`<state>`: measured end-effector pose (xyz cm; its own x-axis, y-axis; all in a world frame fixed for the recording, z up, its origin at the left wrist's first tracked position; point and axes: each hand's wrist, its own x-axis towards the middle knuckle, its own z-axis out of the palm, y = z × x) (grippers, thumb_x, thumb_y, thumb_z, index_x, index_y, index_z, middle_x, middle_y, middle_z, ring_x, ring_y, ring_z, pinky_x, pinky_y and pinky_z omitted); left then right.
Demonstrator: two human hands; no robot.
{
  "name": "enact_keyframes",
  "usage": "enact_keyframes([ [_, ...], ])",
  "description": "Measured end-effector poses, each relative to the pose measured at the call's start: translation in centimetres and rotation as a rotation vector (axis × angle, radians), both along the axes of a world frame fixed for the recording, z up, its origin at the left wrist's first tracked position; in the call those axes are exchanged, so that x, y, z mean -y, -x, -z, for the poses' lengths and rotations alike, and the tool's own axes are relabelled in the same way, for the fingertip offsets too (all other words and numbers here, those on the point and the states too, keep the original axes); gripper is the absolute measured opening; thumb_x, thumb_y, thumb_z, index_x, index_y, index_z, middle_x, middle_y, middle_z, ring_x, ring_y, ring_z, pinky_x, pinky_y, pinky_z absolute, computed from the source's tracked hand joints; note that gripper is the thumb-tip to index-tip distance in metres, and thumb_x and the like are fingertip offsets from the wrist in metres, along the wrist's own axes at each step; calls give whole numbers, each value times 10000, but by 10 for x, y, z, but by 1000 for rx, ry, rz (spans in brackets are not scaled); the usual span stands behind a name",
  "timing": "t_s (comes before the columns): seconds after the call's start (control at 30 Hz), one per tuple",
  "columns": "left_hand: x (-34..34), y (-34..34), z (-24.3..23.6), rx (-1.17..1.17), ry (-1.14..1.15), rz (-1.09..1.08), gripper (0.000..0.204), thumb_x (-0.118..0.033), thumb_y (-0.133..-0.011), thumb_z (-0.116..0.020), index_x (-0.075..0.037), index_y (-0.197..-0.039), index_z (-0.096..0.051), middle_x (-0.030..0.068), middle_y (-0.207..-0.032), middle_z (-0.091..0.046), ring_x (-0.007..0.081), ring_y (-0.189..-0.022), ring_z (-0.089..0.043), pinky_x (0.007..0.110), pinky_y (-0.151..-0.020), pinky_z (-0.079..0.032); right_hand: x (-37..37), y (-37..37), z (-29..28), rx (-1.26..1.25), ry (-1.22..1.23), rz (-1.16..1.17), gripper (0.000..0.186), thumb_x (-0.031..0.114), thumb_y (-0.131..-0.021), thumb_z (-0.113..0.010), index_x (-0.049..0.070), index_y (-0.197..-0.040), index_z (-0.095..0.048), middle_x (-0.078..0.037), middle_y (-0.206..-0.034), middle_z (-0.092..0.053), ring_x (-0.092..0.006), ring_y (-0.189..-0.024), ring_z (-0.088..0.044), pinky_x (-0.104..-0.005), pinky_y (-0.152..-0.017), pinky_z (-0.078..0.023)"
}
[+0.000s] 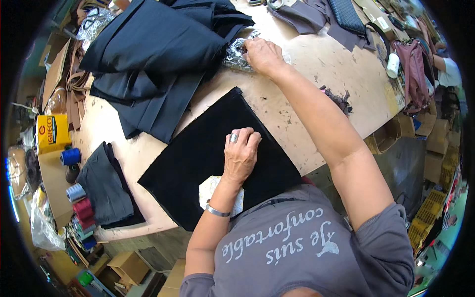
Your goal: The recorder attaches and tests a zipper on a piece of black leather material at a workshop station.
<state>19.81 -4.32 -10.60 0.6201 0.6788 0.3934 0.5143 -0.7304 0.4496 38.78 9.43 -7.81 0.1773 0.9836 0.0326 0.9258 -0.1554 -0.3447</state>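
Observation:
A square black fabric piece (198, 143) lies at the table's near edge, against my body. My left hand (241, 154) rests on it, fingers curled in and pressed together; what they hold, if anything, is hidden. Under my left wrist sits a whitish piece with cut corners (208, 190), partly covered by the forearm. My right arm stretches far across the table. There my right hand (263, 55) has its bent fingertips in a clear plastic bag (236, 57) of small shiny pieces. The fingers look closed, but what is between them cannot be made out.
A big pile of black fabric (153, 54) covers the far left, beside the bag. Smaller dark pieces (106, 188) lie nearer left, by thread spools (71, 156) and a yellow box (53, 133). Grey-brown fabric (304, 17) and a white bottle (393, 66) are far right.

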Motion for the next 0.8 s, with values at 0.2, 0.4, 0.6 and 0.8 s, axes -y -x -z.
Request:
enact_keyframes([
  [0.2,2,-2,-6,-68,-32,8,146,-98,-750,-650,-106,-876,-576,63,-847,-525,231,-735,-523,343,-637,-414,5,3,0,-26,-77,5,207,198,-796,-573,36,-924,-586,-193,-902,-628,-361,-860,-604,-432,-764,-470],
  [0.4,1,3,3,-16,-63,26,161,-93,-758,-622,-127,-914,-610,36,-825,-543,193,-707,-548,318,-600,-445,24,-7,-14,-795,-428,143,174,158,-817,-570,41,-946,-583,-119,-853,-641,-229,-777,-622,-327,-682,-491],
  [0.6,2,7,4,317,178,-46,145,-100,-752,-671,-89,-885,-614,62,-869,-601,227,-718,-597,316,-577,-483,103,-6,-18,-1463,-89,269,112,86,-848,-524,21,-933,-556,-35,-810,-582,-114,-678,-562,-250,-618,-484],
  [0.8,2,-7,-7,-94,16,-25,206,-242,-726,-681,-110,-844,-575,46,-804,-517,204,-738,-545,308,-604,-440,158,18,4,-1290,190,207,113,47,-857,-509,22,-954,-562,-13,-768,-560,-79,-637,-544,-221,-576,-476],
])
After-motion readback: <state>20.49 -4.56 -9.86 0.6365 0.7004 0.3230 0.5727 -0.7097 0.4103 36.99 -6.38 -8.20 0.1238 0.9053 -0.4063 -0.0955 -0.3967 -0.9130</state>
